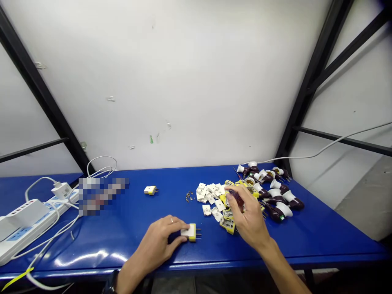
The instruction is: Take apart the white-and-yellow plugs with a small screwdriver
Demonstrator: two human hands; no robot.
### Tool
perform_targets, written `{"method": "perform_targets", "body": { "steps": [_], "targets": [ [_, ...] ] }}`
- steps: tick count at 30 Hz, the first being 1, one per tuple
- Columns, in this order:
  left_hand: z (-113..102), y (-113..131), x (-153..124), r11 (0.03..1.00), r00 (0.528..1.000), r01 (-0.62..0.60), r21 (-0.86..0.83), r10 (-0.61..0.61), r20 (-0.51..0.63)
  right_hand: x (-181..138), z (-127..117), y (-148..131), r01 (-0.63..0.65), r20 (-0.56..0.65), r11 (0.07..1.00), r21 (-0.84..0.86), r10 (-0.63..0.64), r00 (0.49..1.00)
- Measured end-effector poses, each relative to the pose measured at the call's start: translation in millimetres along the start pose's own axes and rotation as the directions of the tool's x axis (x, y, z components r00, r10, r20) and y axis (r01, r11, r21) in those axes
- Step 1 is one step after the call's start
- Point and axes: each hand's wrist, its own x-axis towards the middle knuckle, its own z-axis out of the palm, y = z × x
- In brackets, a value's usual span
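Note:
Near the front edge of the table, my left hand point(163, 239) pinches a white and yellow plug point(189, 232) between thumb and fingers. Its metal prongs point right. My right hand point(249, 216) is closed around the dark red handle of what looks like a screwdriver point(237, 198), over the pile of plug parts; its tip cannot be made out. Loose white plug covers point(211, 192) and open yellow plug bodies point(227, 223) lie beside and under that hand. Several small screws point(189, 197) are scattered left of the covers. Farther left sits another white and yellow plug point(150, 190).
Dark brown lamp holders with white rims point(283, 208) are heaped on the right of the blue table point(122, 228). White power strips point(29, 224) with tangled cables lie on the left, beside a blurred-out patch. A white wall and black metal frame point(301, 106) stand behind.

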Motion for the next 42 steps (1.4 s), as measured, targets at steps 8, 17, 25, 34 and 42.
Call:
{"method": "perform_targets", "body": {
  "steps": [8,17,25,34,42],
  "targets": [
    [-64.7,-86.2,-26.1,0.845,0.873,0.485,0.226,-0.454,-0.177,1.9,-47.0,63.3,0.016,0.388,0.884,-0.468,0.189,0.902],
    [-22.2,-25.3,14.3,0.944,0.98,0.168,0.284,-0.127,-0.156,5.1,-43.4,62.3,0.09,0.416,0.813,-0.575,0.195,0.888],
    [24.8,49.8,52.6,0.976,0.982,-0.109,0.19,0.076,0.174,5.9,-50.4,67.2,0.047,0.359,0.829,-0.557,0.19,0.914],
    [14.8,23.4,30.0,0.993,0.999,0.023,0.115,-0.027,0.036,-11.1,-16.0,-1.2,0.045,0.45,0.975,-0.22,0.06,0.891],
    [8.7,-3.7,22.0,0.995,0.991,0.093,-0.021,-0.095,-0.099,-30.8,49.7,-11.2,0.162,0.548,0.941,-0.298,0.029,0.836]
  ]
}}
